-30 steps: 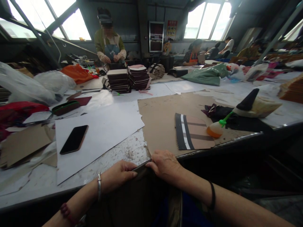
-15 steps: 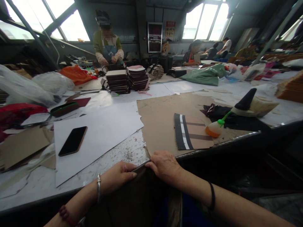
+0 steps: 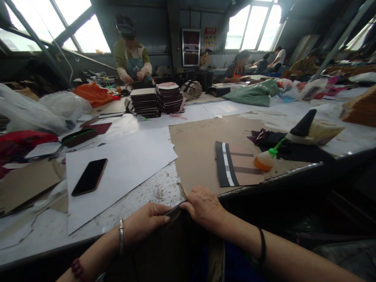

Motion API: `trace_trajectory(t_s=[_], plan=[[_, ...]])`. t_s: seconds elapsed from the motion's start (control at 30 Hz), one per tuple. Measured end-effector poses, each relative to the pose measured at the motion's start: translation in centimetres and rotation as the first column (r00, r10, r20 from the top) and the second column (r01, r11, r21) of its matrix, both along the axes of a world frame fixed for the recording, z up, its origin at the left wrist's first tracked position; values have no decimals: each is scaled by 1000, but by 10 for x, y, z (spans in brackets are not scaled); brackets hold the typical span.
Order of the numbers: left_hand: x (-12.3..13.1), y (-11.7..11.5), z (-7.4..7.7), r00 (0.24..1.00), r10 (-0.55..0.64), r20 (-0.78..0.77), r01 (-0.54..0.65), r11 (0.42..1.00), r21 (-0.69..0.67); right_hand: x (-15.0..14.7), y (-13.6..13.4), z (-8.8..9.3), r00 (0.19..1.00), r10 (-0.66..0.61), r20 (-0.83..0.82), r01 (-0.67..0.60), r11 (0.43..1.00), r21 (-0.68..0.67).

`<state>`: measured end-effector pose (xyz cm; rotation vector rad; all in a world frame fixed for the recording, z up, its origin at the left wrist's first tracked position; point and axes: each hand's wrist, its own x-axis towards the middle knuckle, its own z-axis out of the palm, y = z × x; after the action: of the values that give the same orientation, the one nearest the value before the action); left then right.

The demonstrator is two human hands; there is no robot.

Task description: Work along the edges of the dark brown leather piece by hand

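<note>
Over the last second very little had moved: my left hand (image 3: pixel 143 226) and my right hand (image 3: pixel 204 205) stayed at the near edge of the desk (image 3: pixel 132 203), both gripping the top edge of the dark sheet (image 3: pixel 173 250) that hung down below the desk edge toward my lap. The fingers of each hand were curled and pressed together over that edge, pinching it, the two hands close but not touching. The edge between them had sagged slightly lower than a moment before, so I judged I was only adjusting my hold, not lifting the piece yet. Beyond my right fingers lay the striped panel (image 3: pixel 236 168) on brown cardboard (image 3: pixel 199 152), with a small glue bottle (image 3: pixel 266 158) just beside it; beyond my left, a black phone (image 3: pixel 89 177) rested on white paper (image 3: pixel 126 164).
</note>
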<state>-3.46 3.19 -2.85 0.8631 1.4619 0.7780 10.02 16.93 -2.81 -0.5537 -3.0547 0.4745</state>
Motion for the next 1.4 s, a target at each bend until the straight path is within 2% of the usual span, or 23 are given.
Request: trace_trajectory(t_s=[0.33,0.43,0.53,0.63,0.7,0.97,1.03,1.17,1.27,1.33,1.4], plan=[[8,4,9,999,33,7,-33,999,-18,1,2,-2,997,-79,25,80,996,-32],[10,10,13,999,29,-17,-30,997,-67,0,1,-2,997,-80,0,80,996,-43],[9,18,14,986,-18,-163,2,996,-93,0,0,1,998,-67,-9,67,996,-53],[8,23,9,935,-57,-351,29,996,-83,1,-2,5,998,-68,0,68,995,-71],[9,23,6,914,-58,-402,27,996,-82,2,-2,6,998,-67,2,67,994,-83],[12,18,4,943,13,-331,-49,994,-102,4,-1,5,999,-47,-10,46,995,-88],[10,21,3,951,-4,-309,-24,996,-87,3,-2,5,999,-51,-9,50,996,-77],[6,29,-2,988,-86,-129,80,996,-45,5,-1,2,997,-77,-8,76,994,-81],[8,33,-5,970,-96,-222,92,995,-25,13,1,1,998,-51,-24,48,992,-113],[11,34,-4,944,-96,-317,95,995,-17,21,3,1,998,-25,-65,19,995,-102],[14,33,-2,931,-103,-349,108,994,-5,28,3,2,994,-8,-113,-1,997,-80]])
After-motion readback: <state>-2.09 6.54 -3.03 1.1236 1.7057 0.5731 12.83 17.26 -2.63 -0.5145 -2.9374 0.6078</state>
